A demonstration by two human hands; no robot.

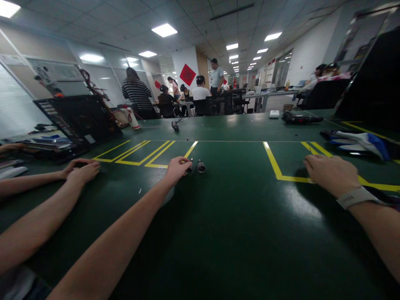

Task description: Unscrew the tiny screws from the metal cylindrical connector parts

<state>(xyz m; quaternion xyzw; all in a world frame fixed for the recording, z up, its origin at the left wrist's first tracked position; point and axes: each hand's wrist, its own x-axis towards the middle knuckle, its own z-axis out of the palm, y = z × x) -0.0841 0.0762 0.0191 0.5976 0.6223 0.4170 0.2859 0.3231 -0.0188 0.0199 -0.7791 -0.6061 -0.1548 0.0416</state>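
Metal fitting (189, 169) at left fingers (182, 161), second fitting (201, 167) just beside

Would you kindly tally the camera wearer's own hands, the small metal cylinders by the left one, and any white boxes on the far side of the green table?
Own hands: 2 (left hand, right hand)
Metal cylinders: 2, one partly hidden at the left fingers
White box: 1
Total: 5

Across from me, 1 red diamond poster (187, 74) hangs on a pillar (191, 59); 1 white box (274, 114) sits on the worktop (231, 216).
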